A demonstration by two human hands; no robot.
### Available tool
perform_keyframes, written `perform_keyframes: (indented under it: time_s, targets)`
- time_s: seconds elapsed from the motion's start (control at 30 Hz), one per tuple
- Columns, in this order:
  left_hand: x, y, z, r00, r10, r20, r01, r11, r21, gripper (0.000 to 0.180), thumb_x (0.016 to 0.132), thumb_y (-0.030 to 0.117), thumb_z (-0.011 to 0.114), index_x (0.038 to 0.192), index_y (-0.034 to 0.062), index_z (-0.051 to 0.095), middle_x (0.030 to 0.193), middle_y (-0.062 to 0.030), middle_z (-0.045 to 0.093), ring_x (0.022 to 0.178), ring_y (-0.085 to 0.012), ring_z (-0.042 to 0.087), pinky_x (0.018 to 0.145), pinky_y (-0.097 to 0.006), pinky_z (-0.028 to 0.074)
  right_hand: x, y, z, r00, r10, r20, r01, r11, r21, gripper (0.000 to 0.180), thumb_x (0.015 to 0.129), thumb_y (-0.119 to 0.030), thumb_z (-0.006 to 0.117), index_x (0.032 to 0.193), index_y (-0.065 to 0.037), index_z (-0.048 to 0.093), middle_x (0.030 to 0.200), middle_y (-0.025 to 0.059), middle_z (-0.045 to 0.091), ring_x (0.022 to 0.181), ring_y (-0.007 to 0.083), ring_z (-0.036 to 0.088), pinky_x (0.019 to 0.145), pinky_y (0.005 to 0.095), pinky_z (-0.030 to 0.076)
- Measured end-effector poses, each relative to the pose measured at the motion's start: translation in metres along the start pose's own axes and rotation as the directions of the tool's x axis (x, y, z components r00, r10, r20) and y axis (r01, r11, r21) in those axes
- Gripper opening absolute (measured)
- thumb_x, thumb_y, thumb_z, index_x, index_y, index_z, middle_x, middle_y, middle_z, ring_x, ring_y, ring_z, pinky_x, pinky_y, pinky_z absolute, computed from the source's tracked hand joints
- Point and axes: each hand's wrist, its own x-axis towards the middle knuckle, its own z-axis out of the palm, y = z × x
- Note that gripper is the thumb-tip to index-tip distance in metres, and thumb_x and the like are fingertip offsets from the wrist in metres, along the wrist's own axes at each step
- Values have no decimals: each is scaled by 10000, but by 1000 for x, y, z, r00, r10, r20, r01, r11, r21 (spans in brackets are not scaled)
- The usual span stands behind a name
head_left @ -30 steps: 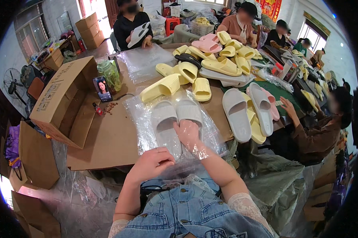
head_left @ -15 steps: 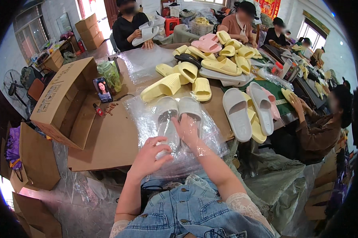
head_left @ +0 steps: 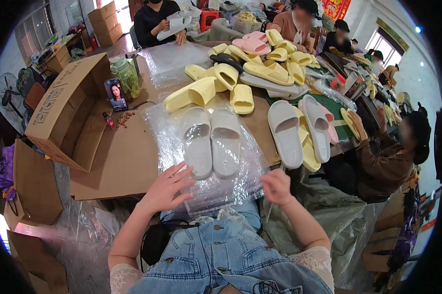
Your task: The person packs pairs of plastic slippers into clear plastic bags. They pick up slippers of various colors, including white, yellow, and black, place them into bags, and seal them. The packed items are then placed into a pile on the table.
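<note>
A pair of light grey slide slippers [head_left: 212,142] lies side by side, toes away from me, with a clear plastic bag [head_left: 250,147] around them on the cardboard-covered table. My left hand [head_left: 169,190] is by the heel of the left slipper, over the bag's near left part, fingers spread and holding nothing. Beside the bag's right edge, my right hand [head_left: 277,187] is raised with its fingers curled in, and nothing shows in it. Just beyond the pair lie yellow slippers [head_left: 191,95].
Yellow, pink and grey slippers are heaped [head_left: 270,63] at the far side. Two grey slides [head_left: 285,134] lie to the right. At left are an open carton [head_left: 59,117], a phone [head_left: 116,94] and a green jar [head_left: 125,73]. Co-workers sit around the table.
My right hand has come out from among the slippers and the plastic and moved right, past the bag's edge. My left hand has opened wider, still near the left slipper's heel.
</note>
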Motion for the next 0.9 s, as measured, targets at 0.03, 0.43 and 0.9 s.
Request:
perform_keyframes:
  time_s: [0.03, 0.43, 0.9]
  targets:
    - [-10, -4, 2, 1000, 20, 4, -20, 999, 30, 440, 869, 222, 667, 1295, 125, 613, 1501, -101, 493, 1434, -352, 385, 1151, -507, 350, -3, 5, -8, 992, 121, -33, -120, 993, 9, 343, 712, 38, 649, 1021, -90, 729, 837, 91, 638, 720, 293, 628, 633, 372, 526]
    - [-22, 15, 21, 995, 95, -23, -88, 975, 205, 424, 744, 50, 706, 1135, 208, 665, 1436, -65, 509, 1377, -356, 443, 1058, -486, 448, -10, 5, 0, 952, 116, 282, -151, 983, 102, 392, 769, -72, 770, 1152, -121, 705, 1378, 107, 597, 891, 243, 671, 724, 337, 551]
    - [-19, -17, 38, 923, -141, -357, 46, 964, -263, 419, 747, 70, 817, 681, 61, 403, 718, -52, 567, 753, -261, 579, 674, -357, 468, -16, 9, 30, 785, 578, 222, -619, 722, 311, 170, 977, -114, 600, 916, 11, 696, 802, 87, 694, 716, 157, 660, 642, 297, 509]
